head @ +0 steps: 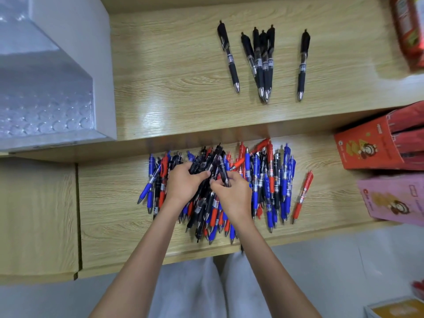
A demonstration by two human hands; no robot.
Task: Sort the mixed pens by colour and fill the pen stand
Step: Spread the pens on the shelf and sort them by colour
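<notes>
A mixed heap of blue, red and black pens (268, 187) lies on the lower wooden shelf (110, 203). My left hand (183, 182) grips a bundle of black pens (207, 161) above the heap. My right hand (234, 193) pinches one black pen of that bundle. Several sorted black pens (261, 60) lie on the upper shelf (172, 72), with one apart at the left (229, 58) and one at the right (302, 65). A single red pen (302, 196) lies right of the heap. No pen stand shows.
A white box with bubble wrap (50, 83) fills the upper left. At the right edge stand an orange carton (371, 145), a pink carton (394, 198) and a red packet (408, 31). A yellow box (394, 308) sits at the lower right.
</notes>
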